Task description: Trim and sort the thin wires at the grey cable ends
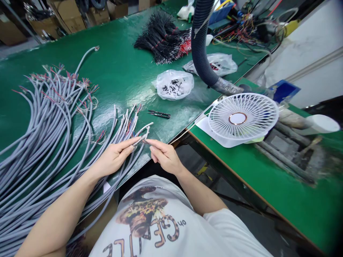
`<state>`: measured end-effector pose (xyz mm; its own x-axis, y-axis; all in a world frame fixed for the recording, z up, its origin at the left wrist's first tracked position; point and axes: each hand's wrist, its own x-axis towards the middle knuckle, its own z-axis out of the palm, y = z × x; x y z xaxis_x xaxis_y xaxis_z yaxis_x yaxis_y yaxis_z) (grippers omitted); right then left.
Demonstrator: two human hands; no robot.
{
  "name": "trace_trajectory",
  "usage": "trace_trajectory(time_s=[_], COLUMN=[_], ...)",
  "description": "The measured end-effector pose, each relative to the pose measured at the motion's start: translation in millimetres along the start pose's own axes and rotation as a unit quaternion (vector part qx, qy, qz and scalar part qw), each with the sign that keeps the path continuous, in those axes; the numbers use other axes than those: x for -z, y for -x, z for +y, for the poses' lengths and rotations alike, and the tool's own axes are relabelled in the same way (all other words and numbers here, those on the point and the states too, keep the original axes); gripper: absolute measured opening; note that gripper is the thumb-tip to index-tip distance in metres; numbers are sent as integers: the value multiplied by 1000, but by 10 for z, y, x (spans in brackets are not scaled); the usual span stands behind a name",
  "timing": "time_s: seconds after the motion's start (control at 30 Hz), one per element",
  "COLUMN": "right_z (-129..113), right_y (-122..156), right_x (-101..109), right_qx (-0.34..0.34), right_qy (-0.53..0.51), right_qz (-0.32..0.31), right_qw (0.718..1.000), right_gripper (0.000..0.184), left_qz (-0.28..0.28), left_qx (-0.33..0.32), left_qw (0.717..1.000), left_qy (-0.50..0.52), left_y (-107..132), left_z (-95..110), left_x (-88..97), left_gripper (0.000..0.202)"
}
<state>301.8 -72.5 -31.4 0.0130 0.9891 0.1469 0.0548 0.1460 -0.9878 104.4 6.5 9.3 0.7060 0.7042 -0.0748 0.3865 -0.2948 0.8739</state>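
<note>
Near the front edge of the green table, my left hand (pixel 118 156) pinches the end of a grey cable (pixel 137 143) between thumb and fingers. Pale braided strands stand out from that end. My right hand (pixel 164 153) is closed just to the right, its thumb and forefinger pressed together at the strands; the fingertips hide exactly what they pinch. Several more grey cables (pixel 107 142) lie under and beside my left hand, with stripped ends showing coloured wires. Black thread snips (pixel 159 114) rest on the table beyond my hands.
A big bundle of grey cables (pixel 53 117) covers the left side. Clear bags of small parts (pixel 174 84) and bundled black wires (pixel 163 37) lie farther back. A ribbed hose (pixel 199 46) hangs at right, above a white fan (pixel 242 119) on a lower green surface (pixel 241 171).
</note>
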Motion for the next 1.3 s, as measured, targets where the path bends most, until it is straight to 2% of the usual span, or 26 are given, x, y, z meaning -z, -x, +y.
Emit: trace_trajectory(time_s=[0.17,0.23,0.3,0.37,0.47,0.57,0.63,0.8,0.93,1.03,1.3], right_z=[-73,-145,-215,-258,-258,-218,-192,-139,-86,-36,-16], right_y=[-7,15,26,11,-48,-86,-87,-59,-45,-43,-71], right_x=[-54,-97,-126,-122,-68,-15,2,-9,-67,-116,-162], right_qx=[-12,3,0,-44,-130,-170,-176,-172,-146,-111,-67], right_qy=[11,-8,-73,-172,-299,-361,-371,-337,-217,-124,-51], right_qz=[-6,-55,-93,-92,-94,-116,-123,-101,-38,-13,-16], right_qw=[1000,998,993,980,941,910,903,920,964,986,996], right_gripper=[30,29,31,39,54,56,54,44,39,38,36], left_qz=[-25,1,40,65,69,73,83,130,128,127,103], left_qx=[18,23,30,44,69,67,65,73,63,52,42], left_qw=[999,999,998,997,994,990,989,984,986,988,993], left_qy=[-20,-27,-27,-7,54,96,104,94,81,72,45], left_y=[-30,-60,-86,-98,-96,-91,-89,-74,-58,-48,-30], left_z=[-5,-20,-46,-80,-136,-161,-144,-44,-12,-4,25], left_x=[-32,-49,-55,-48,-26,-11,-7,-1,20,36,46], left_gripper=[48,49,50,51,50,44,41,37,37,37,37])
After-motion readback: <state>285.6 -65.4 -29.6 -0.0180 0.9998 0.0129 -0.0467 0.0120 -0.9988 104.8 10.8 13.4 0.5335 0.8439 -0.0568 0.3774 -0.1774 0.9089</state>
